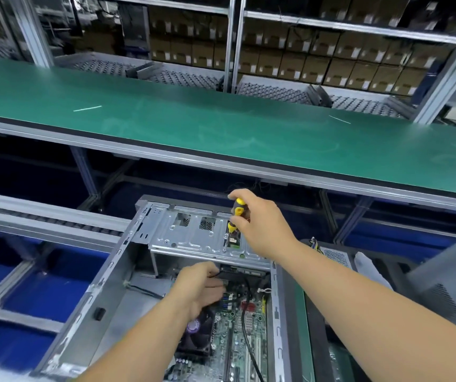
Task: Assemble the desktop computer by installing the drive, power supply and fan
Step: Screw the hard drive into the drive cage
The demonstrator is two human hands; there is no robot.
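1. Grey sheet metal forms the open computer case [105, 293], which lies on its side on the workstation with its interior facing up; everything below is placed relative to it.
2. At the case's far end a silver drive cage [193, 232] spans the width, its top plate stamped with cut-outs.
3. The right hand [260, 224] hovers over the cage's right part, fingers curled round the yellow-and-black handle of a screwdriver [233, 219]; the shaft points down and the tip meets the plate, probably at a screw, though it is too small to be sure.
4. The left hand [199, 288] reaches inside the case just under the cage's near edge, fingers bent; it seems to pinch something dark there, but the grip is hidden.
5. On the case floor lies the green motherboard [229, 334], with a black cooler fan [196, 334] just nearer than the left hand and a black cable [246, 334] trailing over the board.
6. Right of the case sits a perforated grey metal box [337, 256] with coloured wires.
7. Beyond the case runs a green conveyor belt [221, 125], and behind that metal shelves of cardboard boxes [331, 62].
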